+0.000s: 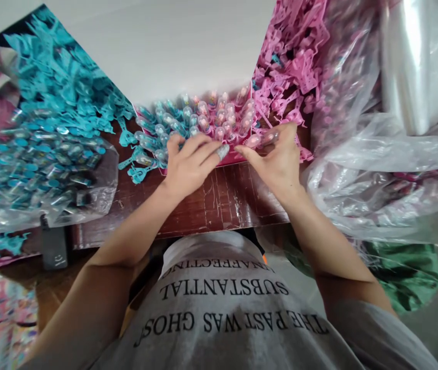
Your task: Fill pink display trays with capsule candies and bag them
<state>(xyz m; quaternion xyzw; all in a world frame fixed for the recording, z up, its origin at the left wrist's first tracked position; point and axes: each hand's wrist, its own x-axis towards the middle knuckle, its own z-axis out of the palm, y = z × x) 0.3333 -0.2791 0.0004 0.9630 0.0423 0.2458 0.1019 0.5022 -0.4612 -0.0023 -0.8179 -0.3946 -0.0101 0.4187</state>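
In a pink-edged display box [237, 160] stand rows of small clear round-topped tubes, teal ones [172, 122] on the left and pink ones [229, 115] on the right. My left hand [193, 162] lies over the front left of these rows, palm down, its fingers apart; a greyish wrap or cover shows on one fingertip. Near the box's front right corner, my right hand [280, 159] has a pink-tipped tube [255, 141] between thumb and fingers. Part of that tube is hidden by the fingers.
Behind the rows rises the white box lid [172, 46]. Teal plastic pieces [60, 77] heap up at left, above a bag of teal tubes [37, 169]. Pink pieces [291, 56] and clear plastic bags [361, 149] lie at right. A black device [54, 246] hangs at the table edge.
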